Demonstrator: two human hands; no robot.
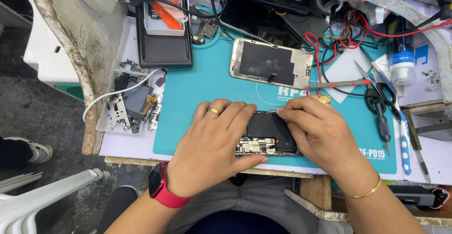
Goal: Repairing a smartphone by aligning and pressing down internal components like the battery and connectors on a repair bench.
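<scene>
At lower centre of the frame, the left hand (214,142) lies flat, pinning the opened phone (268,135) to the teal mat (202,83); right hand (315,128) fingertips pinch its top edge. Best kept steady, gentle.

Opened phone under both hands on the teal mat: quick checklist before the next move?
1. Opened black phone body lying flat on the teal rubber mat: ok.
2. Left hand steadying its left end: ok.
3. Right hand fingertips on its top right edge: ok.
4. Any tool in either hand: cannot tell, none visible.
5. Detached gold-framed screen panel set apart above: ok.
6. Red-tipped probe and its red wires close to the right hand: not ok.
</scene>
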